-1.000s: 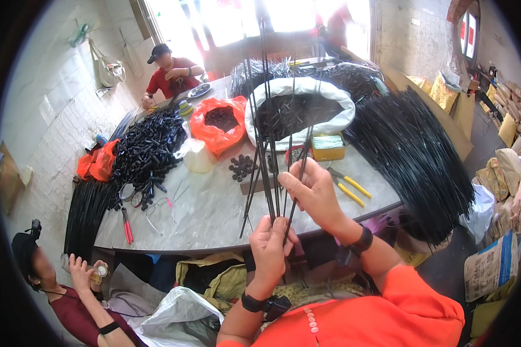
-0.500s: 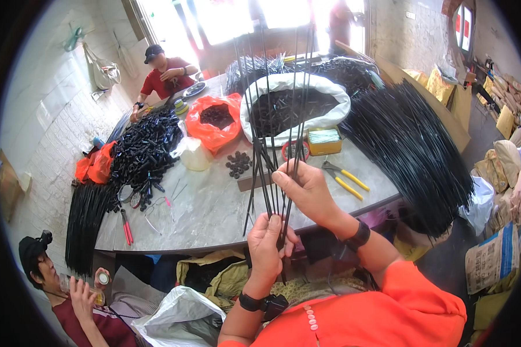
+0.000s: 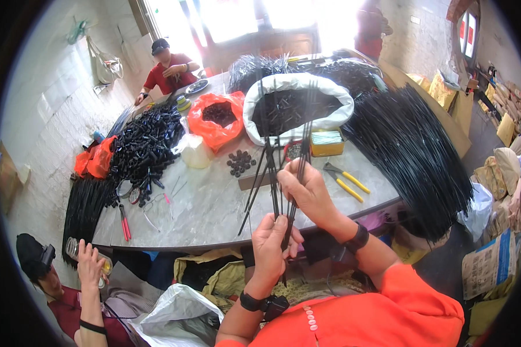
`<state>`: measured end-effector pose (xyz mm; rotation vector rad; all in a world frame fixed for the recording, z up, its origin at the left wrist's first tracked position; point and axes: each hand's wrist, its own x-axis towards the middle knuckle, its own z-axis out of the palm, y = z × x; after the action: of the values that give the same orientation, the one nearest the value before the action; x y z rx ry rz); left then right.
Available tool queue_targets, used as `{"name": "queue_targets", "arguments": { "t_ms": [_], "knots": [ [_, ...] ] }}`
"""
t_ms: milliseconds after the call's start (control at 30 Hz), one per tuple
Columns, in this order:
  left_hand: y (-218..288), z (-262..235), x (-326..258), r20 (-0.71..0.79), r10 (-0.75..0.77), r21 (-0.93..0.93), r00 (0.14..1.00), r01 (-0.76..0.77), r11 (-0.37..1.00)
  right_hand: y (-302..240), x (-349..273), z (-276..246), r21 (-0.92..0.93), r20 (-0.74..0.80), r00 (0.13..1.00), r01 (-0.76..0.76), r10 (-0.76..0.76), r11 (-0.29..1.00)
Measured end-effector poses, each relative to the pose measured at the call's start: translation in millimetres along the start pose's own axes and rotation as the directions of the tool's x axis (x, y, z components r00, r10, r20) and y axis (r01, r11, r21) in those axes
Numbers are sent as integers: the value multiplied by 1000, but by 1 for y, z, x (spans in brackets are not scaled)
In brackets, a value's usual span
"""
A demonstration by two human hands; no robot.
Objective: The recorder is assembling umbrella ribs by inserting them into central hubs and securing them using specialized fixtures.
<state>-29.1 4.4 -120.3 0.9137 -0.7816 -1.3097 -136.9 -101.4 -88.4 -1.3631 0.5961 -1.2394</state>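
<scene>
Black rods: I can't count them
Left hand: fingers pinching them low
Right hand: fingers holding some higher
Blue-striped printed sack: one, right of fingers

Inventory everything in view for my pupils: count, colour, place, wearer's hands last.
Held rods: several, black, lower centre
Table: 1, grey, centre
White sack: 1, white, back centre
Orange bag: 1, orange, sack's left
Yellow box: 1, yellow, sack's front
Yellow-handled pliers: 1, yellow, right
Red-handled tool: 1, red, left
Round pieces: many, dark, centre
Loose pieces: uncountable, black, left
Rod bundles: 2, black, table sides
Floor sacks: several, tan, right
Other people: 3, reddish tops, left and back
Left hand: 1, bare, on rods
Right hand: 1, bare, on rods
</scene>
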Motion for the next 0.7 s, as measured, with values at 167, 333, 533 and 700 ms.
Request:
{"name": "queue_targets", "arguments": {
  "t_ms": [167,333,533,700],
  "knots": [
    [-3,-3,0,8,3,28,1000,-3,1000,4,1,2,-103,-39,999,11,-15,995],
    [-7,-7,-1,8,0,25,1000,0,1000,12,-1,0,-169,-63,997,27,-38,985],
    [-8,-8,-1,-9,7,26,1000,-7,1000,10,-3,-3,-284,-4,995,98,-104,954],
    [-6,-12,3,-10,17,-20,1000,-17,1000,3,-8,0,-63,-28,997,76,-77,995]
  ]
}}
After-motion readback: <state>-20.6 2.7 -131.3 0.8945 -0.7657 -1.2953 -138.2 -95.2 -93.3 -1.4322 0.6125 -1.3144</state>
